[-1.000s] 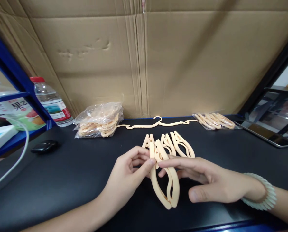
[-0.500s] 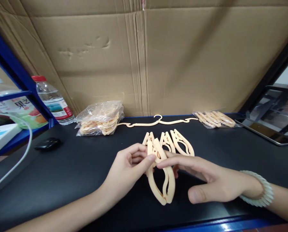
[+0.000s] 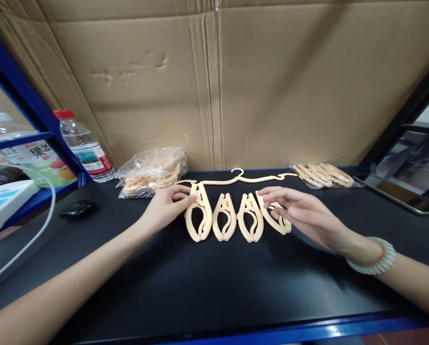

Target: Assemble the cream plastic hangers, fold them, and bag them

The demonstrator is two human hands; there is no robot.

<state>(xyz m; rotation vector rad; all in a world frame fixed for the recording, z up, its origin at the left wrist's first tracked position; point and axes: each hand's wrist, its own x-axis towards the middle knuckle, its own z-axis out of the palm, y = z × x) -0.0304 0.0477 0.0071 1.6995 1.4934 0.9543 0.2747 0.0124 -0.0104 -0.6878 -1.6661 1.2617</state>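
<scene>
Folded cream plastic hangers stand in a row on the black table. My left hand (image 3: 169, 205) pinches the top of the leftmost folded hanger (image 3: 199, 225) between thumb and fingers. Two more folded hangers, one (image 3: 217, 223) beside it and another (image 3: 241, 225) further right, lie untouched. My right hand (image 3: 307, 213), fingers loosely bent and apart, hovers over the rightmost folded hanger (image 3: 285, 227) and hides part of it; whether it touches it I cannot tell. Behind the row lies an unfolded hanger (image 3: 221, 182) with its hook toward the cardboard.
Bagged hangers (image 3: 153, 175) sit at the back left, and another bag of hangers (image 3: 322, 175) at the back right. A tablet-like device (image 3: 401, 194) lies on the right. At left are a black mouse (image 3: 78, 209), a water bottle (image 3: 86, 148) and a white cable (image 3: 43, 230). Cardboard (image 3: 289, 86) walls the back.
My left hand has carried the folded hanger away from me and leftward, down to the left end of the row. My right hand has left that hanger and moved to the row's right end.
</scene>
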